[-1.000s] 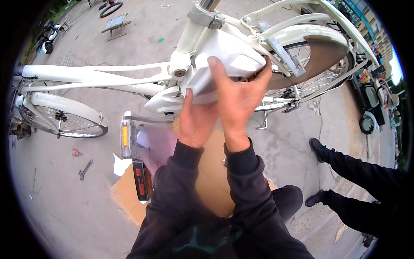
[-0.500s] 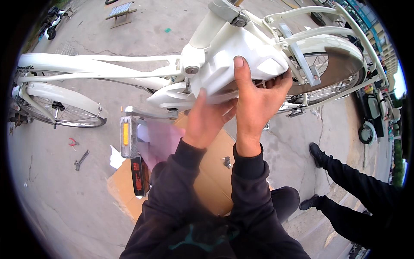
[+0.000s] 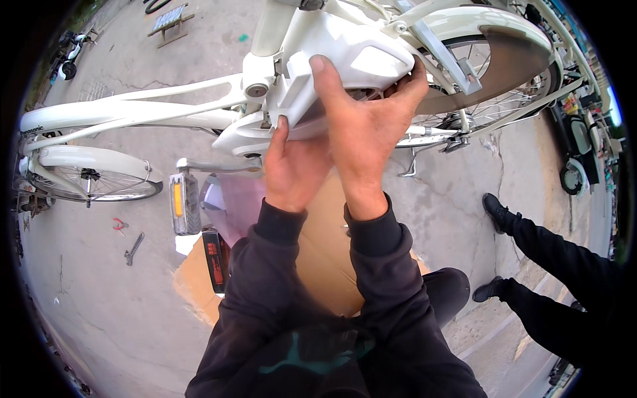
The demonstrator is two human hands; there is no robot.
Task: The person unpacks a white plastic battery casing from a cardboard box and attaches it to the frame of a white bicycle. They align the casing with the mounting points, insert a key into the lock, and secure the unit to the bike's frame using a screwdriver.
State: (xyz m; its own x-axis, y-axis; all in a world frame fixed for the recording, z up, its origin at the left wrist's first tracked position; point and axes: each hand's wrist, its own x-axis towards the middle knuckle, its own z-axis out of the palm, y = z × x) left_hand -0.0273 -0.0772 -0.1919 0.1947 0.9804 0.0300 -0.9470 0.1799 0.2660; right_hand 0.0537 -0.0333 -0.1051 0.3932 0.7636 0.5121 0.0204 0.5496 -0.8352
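A white bicycle [image 3: 166,114] stands across the upper part of the view, its front wheel to the left. Both hands grip a white plastic cover [image 3: 325,56] at the middle of its frame, below the seat tube. My right hand [image 3: 361,126] has its thumb on the cover's face and its fingers curled behind the right-hand edge. My left hand [image 3: 298,169] is at the lower left corner, thumb on the edge, other fingers hidden beneath. A crank with a pedal [image 3: 186,202] sticks out left of my left hand.
Cardboard [image 3: 328,265] lies under my arms, with a black and red box [image 3: 215,260] on it. Red-handled pliers [image 3: 120,226] and a wrench [image 3: 134,249] lie on the ground at left. Another person's legs [image 3: 531,245] stand at right. A small bench [image 3: 168,23] is at upper left.
My left hand has shifted left along the cover's lower edge, its thumb now on the corner. The bicycle and both hands appear further left and higher as the view shifts.
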